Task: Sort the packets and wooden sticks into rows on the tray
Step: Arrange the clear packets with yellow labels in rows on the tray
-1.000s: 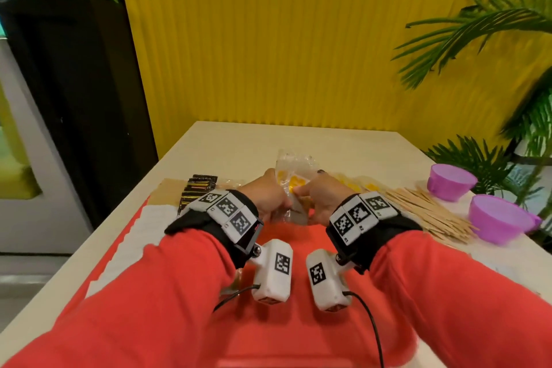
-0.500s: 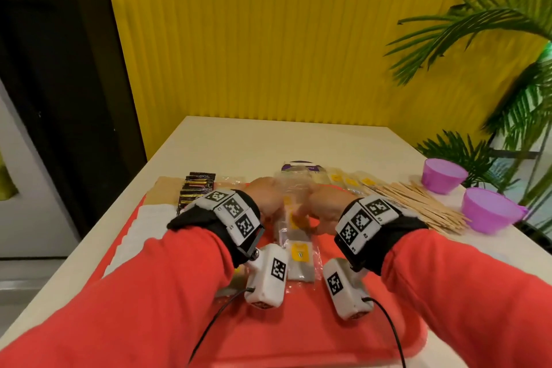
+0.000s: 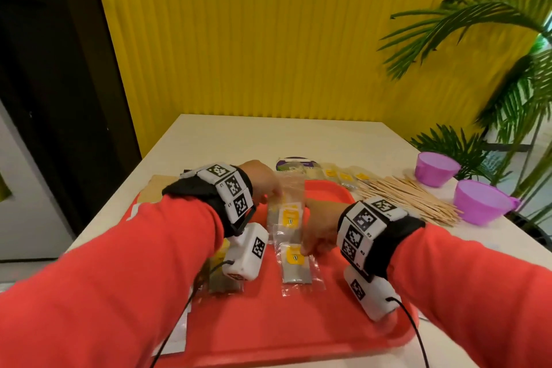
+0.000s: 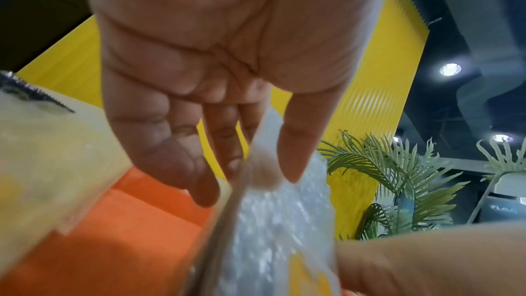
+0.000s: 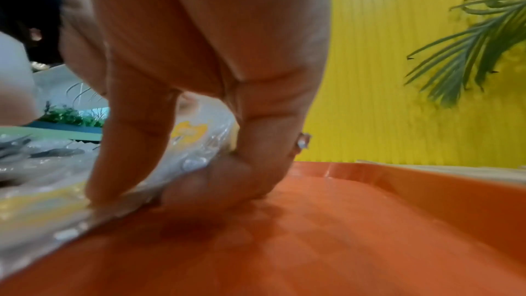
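Note:
Two clear packets with yellow labels lie end to end in the middle of the red tray (image 3: 298,323). My left hand (image 3: 276,193) pinches the far end of the far packet (image 3: 288,215); in the left wrist view that packet (image 4: 279,222) runs between thumb and fingers. My right hand (image 3: 307,251) pinches the right edge of the near packet (image 3: 295,266) between thumb and curled forefinger, low on the tray; the right wrist view shows this packet (image 5: 51,188). A third packet (image 3: 222,281) lies partly under my left wrist. Wooden sticks (image 3: 412,200) are heaped on the table right of the tray.
More yellow-label packets (image 3: 346,178) and a purple-lidded round thing (image 3: 294,163) lie beyond the tray. Two purple bowls (image 3: 436,169) (image 3: 484,206) stand at the right edge by palm plants. Brown paper (image 3: 155,191) lies at the tray's left. A yellow wall stands behind.
Both hands came down from holding packets together in the air to the tray. The right hand drew one packet nearer; the left stayed at the far one.

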`<action>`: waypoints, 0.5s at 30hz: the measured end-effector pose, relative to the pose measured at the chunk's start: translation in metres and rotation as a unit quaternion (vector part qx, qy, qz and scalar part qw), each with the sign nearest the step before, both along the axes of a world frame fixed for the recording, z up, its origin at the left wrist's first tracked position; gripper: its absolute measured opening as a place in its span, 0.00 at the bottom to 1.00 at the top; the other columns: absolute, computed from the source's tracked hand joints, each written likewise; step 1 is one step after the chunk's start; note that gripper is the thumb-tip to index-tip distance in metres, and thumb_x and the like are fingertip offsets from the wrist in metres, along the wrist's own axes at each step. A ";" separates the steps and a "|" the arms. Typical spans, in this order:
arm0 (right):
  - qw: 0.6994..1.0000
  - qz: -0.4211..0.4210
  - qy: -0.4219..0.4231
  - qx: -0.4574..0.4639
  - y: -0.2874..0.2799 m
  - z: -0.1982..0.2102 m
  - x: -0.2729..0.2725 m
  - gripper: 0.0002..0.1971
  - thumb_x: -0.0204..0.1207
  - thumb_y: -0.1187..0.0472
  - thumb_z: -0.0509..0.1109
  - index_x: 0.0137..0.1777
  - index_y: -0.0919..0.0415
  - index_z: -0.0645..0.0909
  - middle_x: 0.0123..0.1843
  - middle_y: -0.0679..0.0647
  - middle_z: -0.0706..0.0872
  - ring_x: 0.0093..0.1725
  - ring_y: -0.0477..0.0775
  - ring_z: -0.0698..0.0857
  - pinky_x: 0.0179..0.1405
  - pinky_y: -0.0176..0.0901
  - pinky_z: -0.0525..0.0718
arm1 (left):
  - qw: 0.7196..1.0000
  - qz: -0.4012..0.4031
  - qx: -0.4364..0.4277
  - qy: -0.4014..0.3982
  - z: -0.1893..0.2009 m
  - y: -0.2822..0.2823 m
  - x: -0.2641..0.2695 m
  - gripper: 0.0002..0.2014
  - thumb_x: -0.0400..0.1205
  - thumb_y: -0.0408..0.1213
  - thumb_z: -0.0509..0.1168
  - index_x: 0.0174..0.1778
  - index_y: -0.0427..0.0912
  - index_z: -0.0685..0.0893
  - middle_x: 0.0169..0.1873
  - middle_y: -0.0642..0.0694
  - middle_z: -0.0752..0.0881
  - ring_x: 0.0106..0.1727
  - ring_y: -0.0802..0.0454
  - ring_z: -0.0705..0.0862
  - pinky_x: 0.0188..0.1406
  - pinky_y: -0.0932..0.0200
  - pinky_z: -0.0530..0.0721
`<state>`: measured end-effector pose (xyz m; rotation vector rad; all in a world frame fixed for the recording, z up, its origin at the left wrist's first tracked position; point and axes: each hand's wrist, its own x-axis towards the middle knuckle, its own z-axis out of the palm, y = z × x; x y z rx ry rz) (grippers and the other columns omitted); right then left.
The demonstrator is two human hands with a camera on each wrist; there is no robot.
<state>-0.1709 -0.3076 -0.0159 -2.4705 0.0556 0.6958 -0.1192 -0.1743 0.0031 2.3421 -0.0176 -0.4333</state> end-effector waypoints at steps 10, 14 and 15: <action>0.996 -0.059 -0.043 0.056 0.009 -0.009 0.035 0.09 0.65 0.70 0.80 0.41 0.68 0.82 0.48 0.64 0.88 0.56 0.64 0.87 0.61 0.58 0.83 | 0.957 -0.141 0.243 -0.077 0.027 0.013 0.021 0.16 0.79 0.28 0.65 0.64 0.34 0.82 0.54 0.36 0.85 0.43 0.51 0.76 0.26 0.68 0.70; 0.996 -0.065 -0.041 0.053 0.014 -0.015 0.052 0.12 0.66 0.69 0.79 0.31 0.66 0.77 0.34 0.58 0.83 0.48 0.59 0.85 0.57 0.50 0.83 | 0.930 -0.182 0.311 -0.073 0.029 0.016 0.037 0.17 0.78 0.31 0.69 0.63 0.37 0.83 0.54 0.42 0.85 0.47 0.50 0.80 0.28 0.67 0.72; 0.996 -0.065 -0.039 0.051 0.016 -0.016 0.055 0.15 0.67 0.68 0.79 0.27 0.63 0.74 0.31 0.57 0.79 0.46 0.58 0.83 0.56 0.50 0.82 | 0.928 -0.185 0.315 -0.068 0.028 0.017 0.042 0.16 0.77 0.32 0.70 0.62 0.37 0.84 0.49 0.45 0.84 0.46 0.51 0.80 0.27 0.69 0.73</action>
